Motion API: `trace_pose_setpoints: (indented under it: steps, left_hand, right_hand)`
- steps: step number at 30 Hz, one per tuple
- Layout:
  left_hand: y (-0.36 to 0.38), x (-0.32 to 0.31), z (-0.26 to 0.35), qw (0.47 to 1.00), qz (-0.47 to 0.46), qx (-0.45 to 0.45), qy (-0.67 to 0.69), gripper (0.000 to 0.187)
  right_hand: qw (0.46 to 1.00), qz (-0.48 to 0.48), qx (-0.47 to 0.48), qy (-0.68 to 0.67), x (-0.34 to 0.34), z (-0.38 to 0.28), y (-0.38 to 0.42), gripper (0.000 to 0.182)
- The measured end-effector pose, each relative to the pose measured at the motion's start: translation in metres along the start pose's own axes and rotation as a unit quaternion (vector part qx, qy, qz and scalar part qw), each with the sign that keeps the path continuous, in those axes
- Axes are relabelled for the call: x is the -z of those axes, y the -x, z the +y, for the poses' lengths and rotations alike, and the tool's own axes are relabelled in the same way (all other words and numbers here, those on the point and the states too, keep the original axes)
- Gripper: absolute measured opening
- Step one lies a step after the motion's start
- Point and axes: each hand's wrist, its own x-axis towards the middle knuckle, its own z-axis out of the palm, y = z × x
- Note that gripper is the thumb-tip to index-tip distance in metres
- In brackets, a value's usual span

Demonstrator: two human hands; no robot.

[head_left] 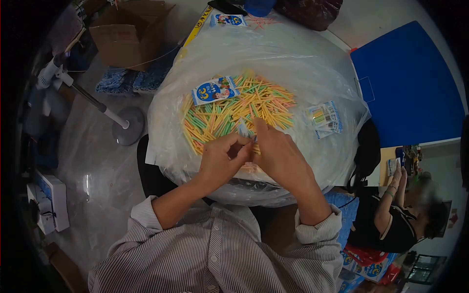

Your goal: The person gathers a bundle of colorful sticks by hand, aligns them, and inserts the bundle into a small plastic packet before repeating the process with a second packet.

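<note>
My left hand (222,158) and my right hand (283,156) meet over the near side of a heap of thin yellow, green and pink sticks (220,117). Between my fingertips pokes up the pale corner of a small plastic packet (243,128); the rest of it is hidden by my hands. My left thumb and forefinger are pinched together at its edge, and the fingers of my right hand are curled closed around it. Just beyond, a blue and white printed packet (215,91) lies on top of the sticks.
Clear plastic sheeting (312,68) covers the table under the heap. More filled packets (324,119) lie on the right, another printed packet (228,20) at the far edge. A blue board (410,83) stands right, a cardboard box (124,39) far left. Another person (391,215) works at the right.
</note>
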Motion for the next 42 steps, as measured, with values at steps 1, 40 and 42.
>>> trace_pose_setpoints:
  steps: [1, 40, 42]
  left_hand:
    - [-0.001, 0.001, 0.001, 0.995, 0.015, 0.070, 0.063, 0.006]
    - [-0.003, 0.019, -0.009, 0.962, -0.164, 0.205, 0.078, 0.016]
    - [-0.004, 0.013, -0.012, 0.977, -0.129, 0.149, 0.086, 0.016]
  right_hand:
    - [0.996, 0.079, 0.015, -0.035, 0.002, -0.002, 0.000, 0.035]
    - [0.839, 0.271, 0.075, -0.465, -0.049, 0.021, 0.025, 0.035]
    - [0.802, 0.377, 0.053, -0.460, -0.051, 0.015, 0.024, 0.023]
